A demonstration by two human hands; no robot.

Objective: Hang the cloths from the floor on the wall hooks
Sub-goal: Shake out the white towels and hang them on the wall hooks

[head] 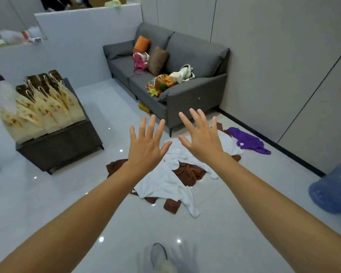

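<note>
Glossy pale floor tiles (234, 223) fill the near and middle ground, bounded at the far side by a grey sofa (185, 91) and at the right by a panelled wall (274, 66); no wall hooks are in view. Both arms reach forward over the heap: left hand (146, 150) and right hand (204, 143) are spread flat, fingers straight and apart, grasping nothing and raised above the cloths. On the floor beyond the hands lies a white cloth (163, 184) draped across a brown cloth (189, 172), the two overlapping and tangled; a purple cloth (248, 141) lies apart to the far right, near the wall. At the left stands a dark low table (67, 142) bearing paper bags (47, 107); at the right edge rests a blue bottle (331, 190). Step in hand, as judged: the reach for a first cloth, none yet hung. Good practice would be to take the uppermost white cloth by one free edge or corner, lift it clear so the brown cloth beneath does not drag along, and carry one piece at a time; the purple cloth, lying alone, should come away easily
</note>
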